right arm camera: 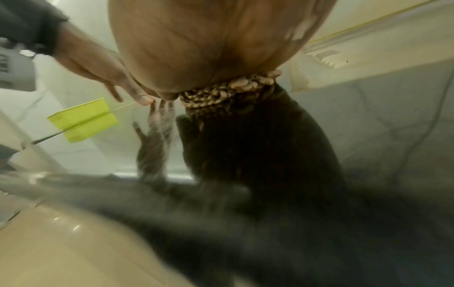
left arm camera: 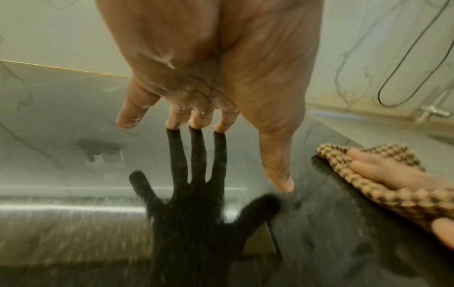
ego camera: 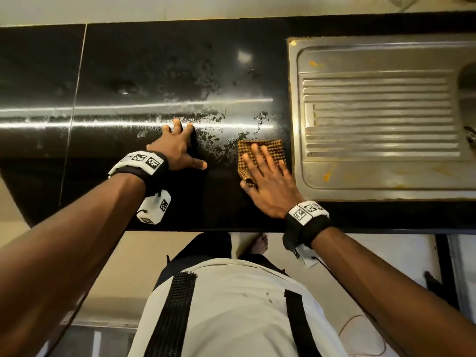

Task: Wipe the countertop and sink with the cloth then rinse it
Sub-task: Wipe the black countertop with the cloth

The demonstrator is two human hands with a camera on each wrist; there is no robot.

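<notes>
Left hand point(ego camera: 177, 148): fingers spread and straight, tips on the countertop point(ego camera: 154, 73), thumb out toward the right.
Right hand point(ego camera: 268, 184): flat, fingers straight, pressing the cloth point(ego camera: 273, 148) near the countertop's front edge.
Forearms: both reach forward, wrists banded.

We note the cloth point(ego camera: 268, 152), brown-and-tan checked weave, folded into a small pad and lying flat on the black glossy desk point(ego camera: 154, 73). It sits at about 5 o'clock of the desk's wet patch, just beside the sink's point(ego camera: 381, 114) left rim. The desk shows smeared droplets and streaks toward 10 o'clock of the cloth. The sink is stainless steel, with a ribbed drainboard, orange stains on it, and its basin at 3 o'clock.
</notes>
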